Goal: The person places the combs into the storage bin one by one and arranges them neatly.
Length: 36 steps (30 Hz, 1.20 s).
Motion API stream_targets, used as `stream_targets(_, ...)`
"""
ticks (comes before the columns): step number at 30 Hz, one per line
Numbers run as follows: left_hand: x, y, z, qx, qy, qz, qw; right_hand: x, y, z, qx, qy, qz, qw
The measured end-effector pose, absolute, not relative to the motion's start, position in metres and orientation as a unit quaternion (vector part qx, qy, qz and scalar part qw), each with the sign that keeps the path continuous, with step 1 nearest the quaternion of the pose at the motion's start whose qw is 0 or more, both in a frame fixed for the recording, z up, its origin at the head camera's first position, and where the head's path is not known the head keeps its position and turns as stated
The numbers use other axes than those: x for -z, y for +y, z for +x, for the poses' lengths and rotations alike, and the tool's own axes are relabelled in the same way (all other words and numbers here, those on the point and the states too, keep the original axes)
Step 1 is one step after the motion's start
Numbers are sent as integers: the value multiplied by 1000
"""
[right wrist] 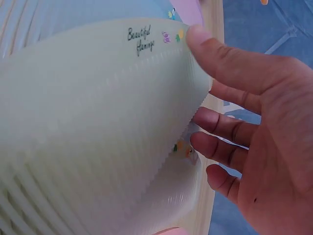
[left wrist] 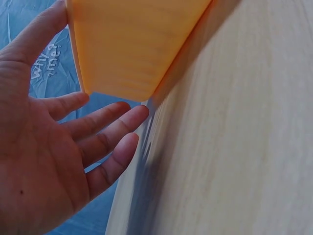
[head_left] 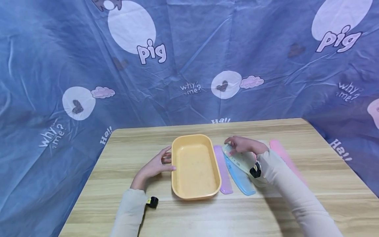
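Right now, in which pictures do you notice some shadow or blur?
Head view: soft shadow on the table under the right sleeve; left wrist view: shadow beside the yellow tray; right wrist view: pale comb's lower-left teeth look blurred, though its lettering is readable.

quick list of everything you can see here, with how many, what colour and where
tray: 1, yellow-orange, on the table, left of the combs
purple comb: 1, purple, beside the tray's right side
blue comb: 1, blue, right of the purple one
pale comb: 1, whitish green, in the right hand
lower pale comb: apparently 1, whitish, partly under the held one
pink comb: at least 1, pink, far right, partly hidden
table: 1, light wood, below everything
cloth: blue, printed, around the table
wrist cameras: 2, black, one per wrist
sleeves: 2, off-white, both arms
left hand: 1, bare, touching the tray's rim
right hand: 1, bare, pinching the pale comb
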<state>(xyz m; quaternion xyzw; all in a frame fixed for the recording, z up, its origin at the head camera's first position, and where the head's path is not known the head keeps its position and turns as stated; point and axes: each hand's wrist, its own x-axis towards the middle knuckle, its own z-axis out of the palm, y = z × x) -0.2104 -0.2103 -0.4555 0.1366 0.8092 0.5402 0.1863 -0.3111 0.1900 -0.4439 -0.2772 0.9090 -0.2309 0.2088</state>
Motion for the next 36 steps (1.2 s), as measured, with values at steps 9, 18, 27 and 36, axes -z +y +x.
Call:
stream_targets(9, 455, -211, -212, -541, 807, 139, 190, 440, 187, -312, 237, 910, -258, 223)
stream_targets(18, 455, -212, -213, -542, 807, 138, 189, 440, 187, -313, 258, 905, -252, 224)
stream_targets(27, 455, -211, -212, -549, 803, 129, 194, 434, 185, -317, 250, 900, -263, 240)
stream_targets(36, 456, -212, -213, -549, 801, 135, 195, 428, 188, -317, 245, 893, -269, 264)
